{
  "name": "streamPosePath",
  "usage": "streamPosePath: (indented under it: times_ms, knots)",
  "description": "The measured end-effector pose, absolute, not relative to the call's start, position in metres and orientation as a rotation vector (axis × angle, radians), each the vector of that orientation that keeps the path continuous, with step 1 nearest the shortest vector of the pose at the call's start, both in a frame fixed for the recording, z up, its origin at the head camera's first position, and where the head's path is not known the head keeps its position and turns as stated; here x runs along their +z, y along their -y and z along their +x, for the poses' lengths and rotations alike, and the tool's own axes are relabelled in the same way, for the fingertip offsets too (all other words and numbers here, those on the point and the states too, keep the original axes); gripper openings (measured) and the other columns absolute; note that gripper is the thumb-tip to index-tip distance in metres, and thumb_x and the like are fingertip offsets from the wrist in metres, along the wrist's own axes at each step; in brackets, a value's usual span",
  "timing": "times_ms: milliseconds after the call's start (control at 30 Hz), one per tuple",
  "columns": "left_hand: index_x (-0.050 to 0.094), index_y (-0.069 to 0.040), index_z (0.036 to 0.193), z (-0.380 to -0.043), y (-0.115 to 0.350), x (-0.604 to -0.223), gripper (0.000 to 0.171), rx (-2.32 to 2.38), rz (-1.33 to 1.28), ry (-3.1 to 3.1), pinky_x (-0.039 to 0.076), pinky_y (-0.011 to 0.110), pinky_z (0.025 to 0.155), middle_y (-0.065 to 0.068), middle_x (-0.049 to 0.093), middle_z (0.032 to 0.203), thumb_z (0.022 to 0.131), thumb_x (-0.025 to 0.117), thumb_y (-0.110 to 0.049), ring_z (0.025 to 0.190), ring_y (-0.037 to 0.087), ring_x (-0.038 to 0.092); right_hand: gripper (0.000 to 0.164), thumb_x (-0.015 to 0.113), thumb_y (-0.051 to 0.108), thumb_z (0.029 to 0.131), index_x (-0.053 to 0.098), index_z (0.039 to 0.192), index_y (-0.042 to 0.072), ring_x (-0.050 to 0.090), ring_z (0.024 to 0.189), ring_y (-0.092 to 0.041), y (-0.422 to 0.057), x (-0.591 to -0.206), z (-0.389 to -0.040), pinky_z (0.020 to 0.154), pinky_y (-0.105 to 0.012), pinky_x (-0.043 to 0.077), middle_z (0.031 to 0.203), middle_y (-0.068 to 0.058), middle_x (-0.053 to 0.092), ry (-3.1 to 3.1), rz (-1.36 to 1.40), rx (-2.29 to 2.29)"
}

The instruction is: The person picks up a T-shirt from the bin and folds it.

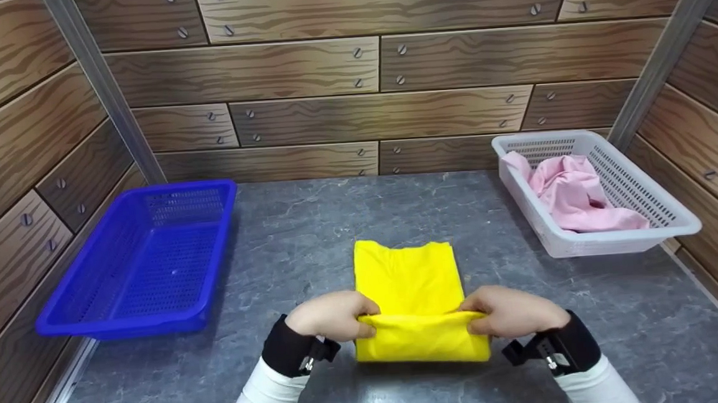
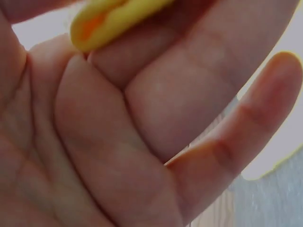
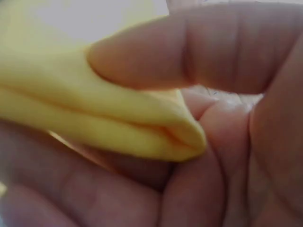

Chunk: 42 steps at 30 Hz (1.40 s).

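A yellow shirt (image 1: 408,279) lies folded into a narrow strip on the table, its dipped neckline end pointing away from me. Its near end is doubled over, and both hands hold the fold's upper edge. My left hand (image 1: 335,315) pinches the left corner, my right hand (image 1: 515,310) the right one. In the right wrist view the thumb (image 3: 142,54) presses on the layered yellow hem, with the other fingers beneath it. Only a small rolled bit of the shirt (image 2: 118,21) shows in the left wrist view, against the curled fingers.
At the left stands an empty blue plastic basket (image 1: 201,314). A white basket (image 1: 678,222) on the right holds a crumpled pink cloth (image 1: 573,191). Wood-patterned walls (image 1: 301,68) enclose the grey marbled table (image 1: 311,229) at the back and sides.
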<state>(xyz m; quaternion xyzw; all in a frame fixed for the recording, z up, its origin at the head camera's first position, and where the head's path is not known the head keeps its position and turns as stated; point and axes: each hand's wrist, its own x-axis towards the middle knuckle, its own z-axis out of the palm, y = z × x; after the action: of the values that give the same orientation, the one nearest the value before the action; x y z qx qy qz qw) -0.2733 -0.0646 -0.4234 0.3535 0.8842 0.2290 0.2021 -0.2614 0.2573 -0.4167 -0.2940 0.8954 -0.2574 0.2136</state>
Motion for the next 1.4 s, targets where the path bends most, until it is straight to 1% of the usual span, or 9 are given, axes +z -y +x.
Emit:
streamPosePath:
  times_ms: [367, 500, 633, 767, 867, 967, 1067, 1200, 1400]
  knots:
    - [0.048, -0.021, 0.073, -0.284, 0.070, -0.420, 0.027, 0.845, 0.921, -2.521, 0.033, 0.023, 0.058, -0.009, 0.037, 0.064, 0.094, 0.063, -0.019, 0.058, 0.008, 0.037, 0.008, 0.065, 0.018, 0.093, 0.066, 0.087, 0.012, 0.048, 0.056, -0.007, -0.265, -0.413, -0.269, 0.053, -0.021, 0.041, 0.068, 0.006, 0.053, -2.540, -0.648, -0.916]
    - [0.052, -0.018, 0.078, -0.295, 0.071, -0.424, 0.020, 1.130, 0.819, -2.510, 0.037, 0.023, 0.059, -0.007, 0.042, 0.067, 0.096, 0.061, -0.018, 0.059, 0.009, 0.040, 0.015, 0.064, 0.018, 0.096, 0.064, 0.092, 0.004, 0.058, 0.069, -0.010, -0.266, -0.415, -0.282, 0.064, -0.023, 0.054, 0.078, 0.001, 0.061, -2.547, -0.574, -1.155]
    - [0.066, -0.008, 0.095, -0.313, 0.067, -0.432, 0.009, 1.442, 0.623, -2.470, 0.039, 0.023, 0.059, -0.005, 0.047, 0.072, 0.097, 0.063, -0.016, 0.062, 0.010, 0.042, 0.018, 0.064, 0.016, 0.097, 0.064, 0.100, -0.001, 0.059, 0.073, -0.010, -0.261, -0.420, -0.300, 0.070, -0.027, 0.057, 0.081, 0.000, 0.062, -2.558, -0.444, -1.396]
    - [0.068, -0.003, 0.115, -0.336, 0.057, -0.440, 0.021, 1.660, 0.342, -2.394, 0.043, 0.022, 0.060, -0.001, 0.055, 0.080, 0.098, 0.063, -0.015, 0.066, 0.011, 0.049, 0.026, 0.060, 0.019, 0.101, 0.063, 0.112, -0.005, 0.052, 0.067, -0.008, -0.253, -0.433, -0.324, 0.064, -0.025, 0.049, 0.077, 0.002, 0.055, -2.585, -0.290, -1.537]
    - [0.066, -0.003, 0.127, -0.355, 0.050, -0.449, 0.029, 1.740, 0.143, -2.325, 0.050, 0.023, 0.064, 0.006, 0.067, 0.095, 0.102, 0.060, -0.016, 0.073, 0.012, 0.058, 0.042, 0.052, 0.024, 0.106, 0.055, 0.135, -0.007, 0.057, 0.074, -0.008, -0.246, -0.449, -0.345, 0.068, -0.023, 0.050, 0.089, 0.000, 0.062, -2.523, -0.161, -1.622]
    - [0.062, -0.003, 0.136, -0.373, 0.043, -0.465, 0.036, 1.770, -0.011, -2.305, 0.052, 0.024, 0.069, 0.013, 0.071, 0.112, 0.105, 0.058, -0.020, 0.079, 0.013, 0.062, 0.051, 0.046, 0.030, 0.110, 0.046, 0.147, -0.006, 0.061, 0.081, -0.009, -0.239, -0.471, -0.367, 0.074, -0.024, 0.052, 0.100, -0.002, 0.066, -2.440, -0.035, -1.646]
    - [0.061, -0.002, 0.140, -0.387, 0.038, -0.483, 0.040, 1.768, -0.108, -2.322, 0.052, 0.025, 0.076, 0.016, 0.069, 0.123, 0.106, 0.056, -0.022, 0.086, 0.014, 0.063, 0.052, 0.043, 0.031, 0.111, 0.047, 0.146, -0.007, 0.061, 0.080, -0.008, -0.236, -0.491, -0.384, 0.074, -0.023, 0.051, 0.097, -0.001, 0.065, -2.444, 0.047, -1.593]
    - [0.063, 0.001, 0.136, -0.397, 0.034, -0.500, 0.038, 1.736, -0.156, -2.419, 0.050, 0.026, 0.083, 0.018, 0.069, 0.125, 0.105, 0.058, -0.022, 0.091, 0.017, 0.061, 0.046, 0.043, 0.028, 0.111, 0.054, 0.138, -0.007, 0.058, 0.078, -0.011, -0.234, -0.504, -0.396, 0.073, -0.024, 0.049, 0.091, -0.002, 0.062, -2.524, 0.102, -1.494]
    - [0.068, -0.002, 0.129, -0.398, 0.038, -0.506, 0.036, 1.676, -0.218, -2.477, 0.047, 0.024, 0.075, 0.008, 0.068, 0.105, 0.107, 0.054, -0.027, 0.083, 0.014, 0.055, 0.048, 0.045, 0.033, 0.110, 0.056, 0.137, -0.005, 0.058, 0.077, -0.011, -0.235, -0.501, -0.398, 0.072, -0.023, 0.048, 0.092, -0.001, 0.061, -2.517, 0.139, -1.446]
